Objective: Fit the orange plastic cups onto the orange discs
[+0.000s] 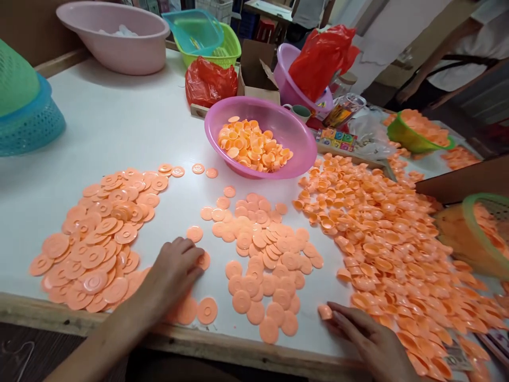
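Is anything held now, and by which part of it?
The right hand pinches an orange cupped piece by its edge; the left hand touches an orange disc, its grip unclear.

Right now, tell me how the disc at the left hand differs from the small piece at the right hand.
The disc is flat and round, while the small piece looks curved. The left hand partly covers the disc; the right hand pinches the small piece, leaving most of it in view. Both are orange.
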Demonstrator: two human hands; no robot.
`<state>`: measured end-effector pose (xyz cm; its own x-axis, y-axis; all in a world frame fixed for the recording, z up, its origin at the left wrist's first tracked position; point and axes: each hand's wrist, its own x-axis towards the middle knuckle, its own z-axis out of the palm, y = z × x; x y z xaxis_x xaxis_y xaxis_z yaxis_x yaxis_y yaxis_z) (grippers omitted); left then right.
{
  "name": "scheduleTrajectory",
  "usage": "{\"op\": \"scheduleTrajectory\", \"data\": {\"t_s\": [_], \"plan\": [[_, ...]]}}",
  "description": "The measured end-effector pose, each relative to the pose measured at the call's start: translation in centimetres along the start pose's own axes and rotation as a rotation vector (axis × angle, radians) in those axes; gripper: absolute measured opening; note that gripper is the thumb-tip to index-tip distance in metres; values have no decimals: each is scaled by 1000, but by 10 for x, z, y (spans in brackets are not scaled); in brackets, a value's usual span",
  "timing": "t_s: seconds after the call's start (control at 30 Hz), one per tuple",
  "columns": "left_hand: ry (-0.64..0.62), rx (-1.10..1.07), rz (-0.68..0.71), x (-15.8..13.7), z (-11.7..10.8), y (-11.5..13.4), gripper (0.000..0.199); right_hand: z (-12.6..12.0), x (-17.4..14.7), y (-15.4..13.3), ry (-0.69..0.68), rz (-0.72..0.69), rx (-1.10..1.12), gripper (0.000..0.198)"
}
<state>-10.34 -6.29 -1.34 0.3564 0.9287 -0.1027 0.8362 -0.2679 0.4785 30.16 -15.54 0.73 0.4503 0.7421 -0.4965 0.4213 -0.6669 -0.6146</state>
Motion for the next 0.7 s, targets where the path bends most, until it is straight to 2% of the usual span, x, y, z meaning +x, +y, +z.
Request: {"op": "scheduleTrajectory", "data": {"t_s": [0.1,0.2,0.33,0.43,0.57,0.7], "plan": [[-17,-27,62,1,10,13,17,8,-4,-9,-53,-102,8,35],[43,-73,78,-2,14,9,19,20,-10,-18,-69,-157,18,40],[135,-116,106,-5,20,-8,20,37,-13,-25,57,-233,-45,31],[128,-126,116,-6,20,-9,15,48,-13,-34,115,-243,-37,30],[103,-115,93,-6,14,-1,16,61,-17,-64,17,-292,21,22],[104,-127,88,-5,15,-2,16,94,-25,-101,-113,-501,10,15]]}}
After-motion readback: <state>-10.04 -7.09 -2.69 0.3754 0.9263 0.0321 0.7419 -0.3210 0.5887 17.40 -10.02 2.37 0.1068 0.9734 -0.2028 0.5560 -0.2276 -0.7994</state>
